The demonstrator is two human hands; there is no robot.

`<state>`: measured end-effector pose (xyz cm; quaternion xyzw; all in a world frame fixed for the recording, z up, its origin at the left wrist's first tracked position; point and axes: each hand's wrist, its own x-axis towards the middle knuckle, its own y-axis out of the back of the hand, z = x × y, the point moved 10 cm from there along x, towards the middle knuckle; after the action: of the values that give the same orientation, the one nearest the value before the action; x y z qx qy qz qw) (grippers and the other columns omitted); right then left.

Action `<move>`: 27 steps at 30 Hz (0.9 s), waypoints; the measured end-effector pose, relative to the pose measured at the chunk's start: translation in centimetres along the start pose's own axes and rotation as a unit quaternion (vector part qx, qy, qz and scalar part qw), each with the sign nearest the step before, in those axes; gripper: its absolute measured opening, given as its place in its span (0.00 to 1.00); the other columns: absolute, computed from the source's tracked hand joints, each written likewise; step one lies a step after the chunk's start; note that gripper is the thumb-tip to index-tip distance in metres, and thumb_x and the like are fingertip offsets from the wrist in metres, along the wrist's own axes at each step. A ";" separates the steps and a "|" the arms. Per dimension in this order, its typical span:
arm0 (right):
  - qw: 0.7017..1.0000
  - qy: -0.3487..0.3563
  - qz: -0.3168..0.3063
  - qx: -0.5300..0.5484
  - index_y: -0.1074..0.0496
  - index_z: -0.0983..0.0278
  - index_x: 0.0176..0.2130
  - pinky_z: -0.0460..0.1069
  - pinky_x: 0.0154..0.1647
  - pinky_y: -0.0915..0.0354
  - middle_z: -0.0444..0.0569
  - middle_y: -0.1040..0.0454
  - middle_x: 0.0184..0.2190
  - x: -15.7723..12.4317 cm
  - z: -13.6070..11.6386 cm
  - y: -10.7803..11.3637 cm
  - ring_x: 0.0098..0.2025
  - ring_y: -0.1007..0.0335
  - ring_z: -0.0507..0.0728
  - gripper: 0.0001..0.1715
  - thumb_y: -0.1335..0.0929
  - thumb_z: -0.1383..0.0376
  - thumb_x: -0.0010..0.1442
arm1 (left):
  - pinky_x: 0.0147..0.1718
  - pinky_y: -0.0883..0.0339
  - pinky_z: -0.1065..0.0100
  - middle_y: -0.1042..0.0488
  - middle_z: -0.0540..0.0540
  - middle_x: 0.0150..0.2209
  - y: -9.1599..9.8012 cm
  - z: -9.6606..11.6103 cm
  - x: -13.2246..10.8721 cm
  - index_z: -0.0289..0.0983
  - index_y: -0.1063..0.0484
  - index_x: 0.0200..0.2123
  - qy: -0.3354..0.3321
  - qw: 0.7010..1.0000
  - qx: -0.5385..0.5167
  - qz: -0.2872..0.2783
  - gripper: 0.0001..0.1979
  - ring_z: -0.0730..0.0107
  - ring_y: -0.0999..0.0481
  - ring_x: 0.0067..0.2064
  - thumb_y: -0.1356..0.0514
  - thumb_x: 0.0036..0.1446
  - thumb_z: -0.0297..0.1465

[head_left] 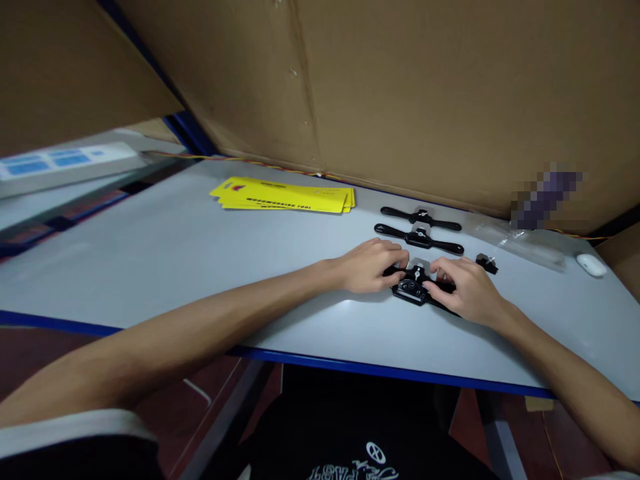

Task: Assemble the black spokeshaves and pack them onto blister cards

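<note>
Two black two-handled tools lie close together on the grey table in front of me, the nearer one (pixel 410 289) partly overlapping the one behind it (pixel 419 272). My left hand (pixel 375 265) has its fingers closed around the left handle end of the rear tool. My right hand (pixel 463 287) is over the right handles, thumb and fingers curled beside the metal blade; which handle it grips is partly hidden. Behind them lie two similar tools, a middle one (pixel 419 237) and a far one (pixel 421 217).
Yellow printed cards (pixel 285 195) are stacked at the back left. Right of the tools are small dark parts (pixel 487 263), clear plastic bags (pixel 530 248) and a white case (pixel 591 265). A cardboard wall (pixel 400 100) rises behind the table (pixel 175 267).
</note>
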<state>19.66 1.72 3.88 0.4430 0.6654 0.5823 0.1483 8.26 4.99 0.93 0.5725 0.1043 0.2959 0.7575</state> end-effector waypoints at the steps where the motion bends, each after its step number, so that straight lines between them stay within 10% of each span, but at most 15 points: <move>1: 1.000 -0.011 -0.005 -0.010 0.29 0.61 0.37 0.52 0.37 0.40 0.44 0.24 0.26 0.1 -0.1 0.0 0.27 0.33 0.55 0.10 0.33 0.57 0.67 | 0.38 0.34 0.59 0.25 0.43 0.36 -0.1 0.4 -0.1 0.37 0.30 0.39 -0.005 1.000 0.002 -0.006 0.13 0.60 0.27 0.37 0.50 0.66 0.37; 12: 0.993 -0.074 -0.079 -0.048 0.42 0.60 0.26 0.50 0.31 0.51 0.43 0.35 0.25 0.3 0.1 -1.4 0.27 0.44 0.52 0.24 0.34 0.53 0.70 | 0.47 0.33 0.56 0.27 0.40 0.41 -0.6 1.7 -0.4 0.35 0.28 0.48 -0.003 1.000 0.009 0.019 0.17 0.57 0.29 0.43 0.53 0.73 0.36; 27: 0.993 -0.078 -0.062 -0.059 0.36 0.61 0.32 0.50 0.31 0.49 0.44 0.36 0.32 0.1 0.2 -1.4 0.28 0.44 0.53 0.16 0.36 0.57 0.71 | 0.50 0.36 0.55 0.30 0.41 0.42 -0.9 0.6 -0.4 0.35 0.28 0.50 0.010 0.999 -0.049 0.020 0.17 0.57 0.32 0.45 0.54 0.72 0.33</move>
<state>19.16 2.05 2.65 0.4352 0.6424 0.5742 0.2612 8.50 4.15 0.25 0.5332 0.0862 0.3216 0.7777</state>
